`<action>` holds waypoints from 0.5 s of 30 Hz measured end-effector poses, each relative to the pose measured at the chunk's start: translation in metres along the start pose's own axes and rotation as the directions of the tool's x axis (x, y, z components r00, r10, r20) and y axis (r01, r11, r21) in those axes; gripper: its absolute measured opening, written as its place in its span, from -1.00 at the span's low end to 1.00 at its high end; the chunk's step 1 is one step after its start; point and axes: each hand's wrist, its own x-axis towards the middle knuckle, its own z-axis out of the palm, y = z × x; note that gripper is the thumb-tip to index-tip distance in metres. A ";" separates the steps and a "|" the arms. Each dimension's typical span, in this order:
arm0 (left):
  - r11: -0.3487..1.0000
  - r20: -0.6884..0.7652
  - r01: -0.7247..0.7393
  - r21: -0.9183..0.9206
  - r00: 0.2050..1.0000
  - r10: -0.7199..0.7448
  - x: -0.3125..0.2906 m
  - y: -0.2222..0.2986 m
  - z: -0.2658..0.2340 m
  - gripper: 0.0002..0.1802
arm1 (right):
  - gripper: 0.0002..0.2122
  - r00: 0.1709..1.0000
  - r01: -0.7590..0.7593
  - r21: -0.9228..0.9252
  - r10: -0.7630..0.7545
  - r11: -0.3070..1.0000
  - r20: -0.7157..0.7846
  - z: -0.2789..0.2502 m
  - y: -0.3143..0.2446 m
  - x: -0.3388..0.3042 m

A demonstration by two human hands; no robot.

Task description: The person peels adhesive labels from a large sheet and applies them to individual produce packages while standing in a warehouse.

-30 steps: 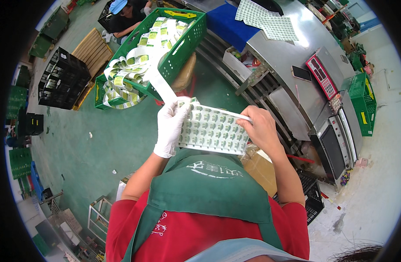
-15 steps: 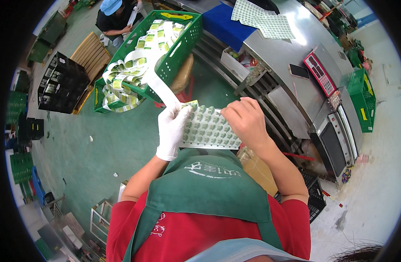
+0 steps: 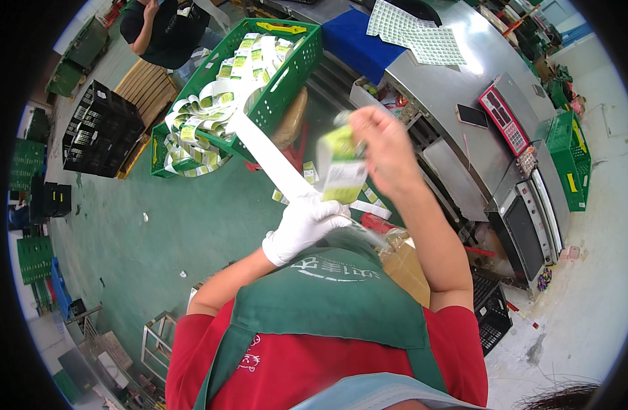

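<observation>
My left hand, in a white glove, is closed on a long white label strip. The strip runs up to the heap of labels in a green crate. A sticker sheet, seen almost edge-on, juts out from under the same hand. My bare right hand is raised higher, fingers pinched at the end of the strip, where a green-and-white label stands up. Motion blurs that label and the fingertips, so any small sticker there cannot be made out.
More sticker sheets lie on the steel table, with a phone and red scale. Behind the crate a person in dark clothes handles a strip. Black crates stand left; loose labels lie low ahead.
My right hand has risen off the sheet to the label strip's end. My left hand has moved right and lower, and the sheet has tipped edge-on. The person behind has shifted left.
</observation>
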 end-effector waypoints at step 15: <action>0.982 -0.260 0.096 -0.163 0.956 -0.137 -0.003 0.001 0.011 -0.84 | -0.80 0.990 -0.100 -0.520 0.033 0.848 -0.135 -0.005 0.046 -0.043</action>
